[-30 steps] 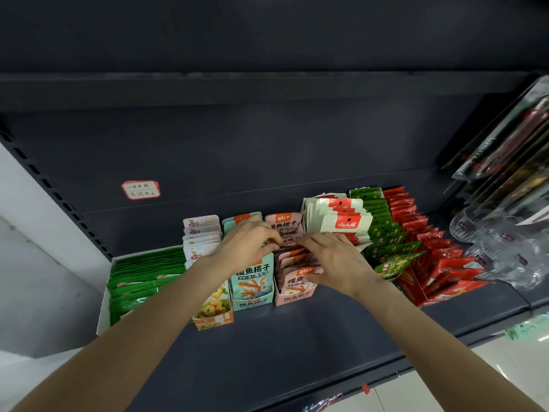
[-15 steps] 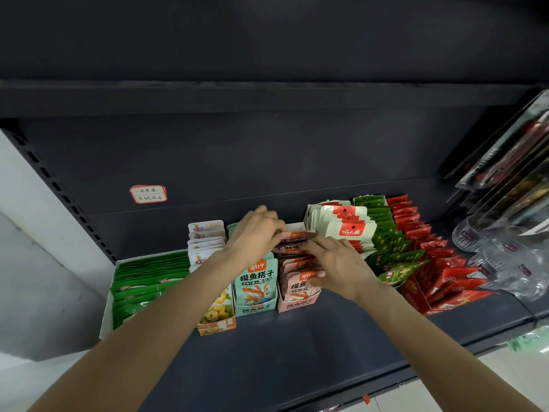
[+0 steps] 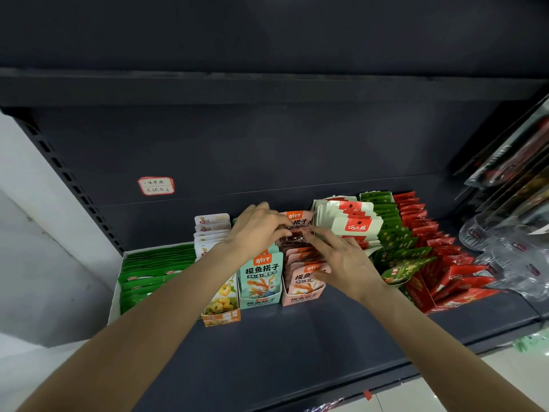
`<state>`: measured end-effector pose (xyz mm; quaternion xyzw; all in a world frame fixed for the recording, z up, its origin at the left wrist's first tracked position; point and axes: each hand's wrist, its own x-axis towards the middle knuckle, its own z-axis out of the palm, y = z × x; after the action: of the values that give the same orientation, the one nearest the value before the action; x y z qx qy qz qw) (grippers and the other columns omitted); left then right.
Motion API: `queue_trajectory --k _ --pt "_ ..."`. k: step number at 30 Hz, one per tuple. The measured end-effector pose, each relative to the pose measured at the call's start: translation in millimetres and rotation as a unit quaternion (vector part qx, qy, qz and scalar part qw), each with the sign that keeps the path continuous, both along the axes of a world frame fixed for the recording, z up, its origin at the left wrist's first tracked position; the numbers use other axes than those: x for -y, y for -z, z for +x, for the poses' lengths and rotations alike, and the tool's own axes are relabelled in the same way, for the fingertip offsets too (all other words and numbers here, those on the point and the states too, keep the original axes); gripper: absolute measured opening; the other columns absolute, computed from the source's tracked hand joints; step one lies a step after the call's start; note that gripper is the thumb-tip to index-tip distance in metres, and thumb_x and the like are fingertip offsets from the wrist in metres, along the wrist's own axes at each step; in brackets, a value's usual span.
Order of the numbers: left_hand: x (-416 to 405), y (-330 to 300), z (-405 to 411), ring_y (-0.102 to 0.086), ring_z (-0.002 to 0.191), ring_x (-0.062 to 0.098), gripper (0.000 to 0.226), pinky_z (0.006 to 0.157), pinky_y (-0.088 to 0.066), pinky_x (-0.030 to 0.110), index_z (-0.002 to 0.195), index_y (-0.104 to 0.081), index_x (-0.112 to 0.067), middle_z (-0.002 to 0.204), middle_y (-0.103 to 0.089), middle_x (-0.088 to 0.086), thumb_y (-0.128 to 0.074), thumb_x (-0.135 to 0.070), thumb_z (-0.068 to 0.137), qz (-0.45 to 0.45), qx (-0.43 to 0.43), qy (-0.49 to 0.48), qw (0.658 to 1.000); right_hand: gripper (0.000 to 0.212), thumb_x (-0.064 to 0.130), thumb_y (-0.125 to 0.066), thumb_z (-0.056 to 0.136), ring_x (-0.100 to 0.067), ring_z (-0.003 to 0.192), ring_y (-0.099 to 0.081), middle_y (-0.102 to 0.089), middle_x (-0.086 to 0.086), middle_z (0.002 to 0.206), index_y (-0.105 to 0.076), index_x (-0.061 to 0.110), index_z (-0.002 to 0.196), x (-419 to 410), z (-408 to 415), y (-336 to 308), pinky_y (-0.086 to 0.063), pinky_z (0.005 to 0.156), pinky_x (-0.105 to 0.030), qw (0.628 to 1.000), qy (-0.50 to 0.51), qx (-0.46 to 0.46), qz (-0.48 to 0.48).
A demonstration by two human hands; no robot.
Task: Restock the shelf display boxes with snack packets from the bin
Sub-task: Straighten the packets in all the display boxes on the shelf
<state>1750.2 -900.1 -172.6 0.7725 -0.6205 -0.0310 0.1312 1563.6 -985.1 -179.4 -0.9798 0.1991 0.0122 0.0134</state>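
A pink display box (image 3: 302, 296) stands on the dark shelf (image 3: 267, 352), filled with a row of upright pink snack packets (image 3: 300, 254). My left hand (image 3: 258, 231) reaches over the teal display box (image 3: 260, 301) and its curled fingertips pinch the tops of the rear pink packets. My right hand (image 3: 341, 260) lies over the same row from the right. Its fingers stretch straight to the rear packets and its thumb rests on the front packet. The fingertips of both hands almost meet. The bin is out of view.
Left of the teal box stand a yellow fruit-print box (image 3: 221, 310) and a white box of green packets (image 3: 154, 269). To the right are white-and-red packets (image 3: 353, 221), green packets (image 3: 392, 233) and red packets (image 3: 439, 257). Clear bagged goods (image 3: 511, 239) hang at far right.
Both hands stayed at the pink box. My left hand shifted a little back and right onto the rear packets, and my right fingers stretched farther back along the row.
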Motion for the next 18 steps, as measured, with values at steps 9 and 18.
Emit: queue_trajectory --k 9,18 --pt "22.1 -8.3 -8.4 -0.050 0.106 0.023 0.029 0.082 -0.039 0.030 0.118 -0.057 -0.017 0.114 -0.056 0.006 -0.054 -0.007 0.091 -0.030 0.078 -0.062 0.995 0.063 0.039 -0.061 0.087 -0.017 0.131 -0.038 -0.036 0.008 0.147 -0.035 0.029 0.144 5.3 0.5 3.7 -0.027 0.105 -0.031 1.000 -0.016 -0.013 0.003" --pt "10.5 6.2 -1.2 -0.042 0.111 0.017 0.034 0.089 -0.031 0.027 0.132 -0.053 -0.026 0.135 -0.050 -0.008 -0.045 -0.028 0.099 0.036 0.082 -0.005 0.996 0.060 0.038 -0.061 0.088 -0.017 0.127 -0.043 -0.047 0.007 0.139 -0.038 0.028 0.142 6.0 -0.3 5.5 -0.028 0.103 -0.030 1.000 -0.017 0.002 -0.001"
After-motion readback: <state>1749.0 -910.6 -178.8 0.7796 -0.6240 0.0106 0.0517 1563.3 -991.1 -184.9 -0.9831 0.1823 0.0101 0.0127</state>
